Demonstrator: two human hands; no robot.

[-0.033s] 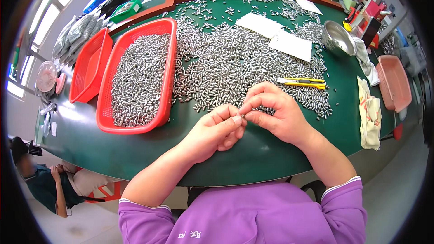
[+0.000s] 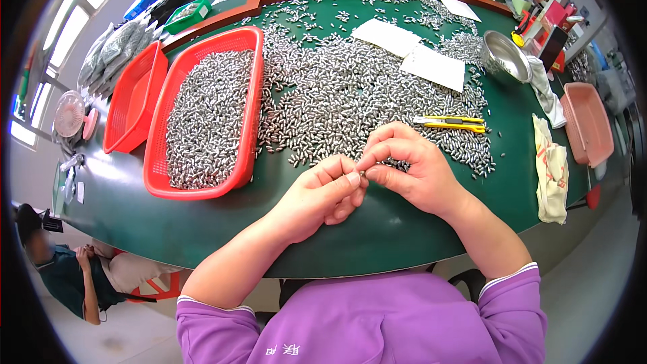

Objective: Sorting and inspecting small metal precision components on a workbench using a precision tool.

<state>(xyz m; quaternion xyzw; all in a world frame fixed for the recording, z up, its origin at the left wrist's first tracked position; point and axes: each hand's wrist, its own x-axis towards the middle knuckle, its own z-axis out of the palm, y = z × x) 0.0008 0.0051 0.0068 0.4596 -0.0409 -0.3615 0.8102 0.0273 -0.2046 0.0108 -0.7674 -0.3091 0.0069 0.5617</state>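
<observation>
My left hand (image 2: 322, 197) and my right hand (image 2: 412, 170) meet fingertip to fingertip over the near part of the green table (image 2: 202, 222). Between the pinched fingers of both is a small silver metal piece (image 2: 362, 174). Just beyond my hands lies a wide heap of the same small metal pieces (image 2: 350, 87), loose on the table. To the left stands a red mesh basket (image 2: 251, 104) filled with more of these pieces. My purple sleeves come in from the lower edge.
A second red basket (image 2: 131, 98) stands further left. Two yellow utility knives (image 2: 450, 123) lie right of my hands, with white paper sheets (image 2: 435, 66), a metal bowl (image 2: 505, 57), a cloth (image 2: 549, 168) and a pink tray (image 2: 588, 121) beyond. A person (image 2: 67, 269) sits at lower left.
</observation>
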